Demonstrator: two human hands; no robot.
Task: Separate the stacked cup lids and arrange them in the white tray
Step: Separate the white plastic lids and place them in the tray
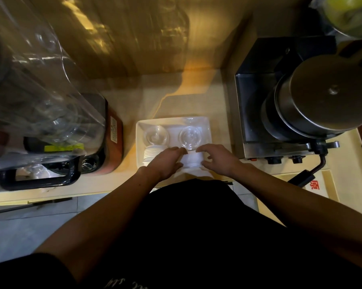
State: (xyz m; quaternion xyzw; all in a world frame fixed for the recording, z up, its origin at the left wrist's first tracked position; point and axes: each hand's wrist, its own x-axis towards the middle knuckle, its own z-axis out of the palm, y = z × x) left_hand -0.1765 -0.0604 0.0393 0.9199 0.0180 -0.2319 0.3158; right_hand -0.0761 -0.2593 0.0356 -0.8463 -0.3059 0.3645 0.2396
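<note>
Dim warm yellow light, glare across the wall (134,38), strong wide-angle edge distortion.

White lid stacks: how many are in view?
2: the left stack in the white tray's near-left corner; the right stack between left hand and right hand. Hands may hide more.

Lid stack (193,159) between the left grip (165,161) and right grip (217,159), in the tray (139,130).
Just behind the grips lies one lid (190,136), another lid (156,134) behind-left; a second stack (152,153) touches the left grip's left side.
</note>
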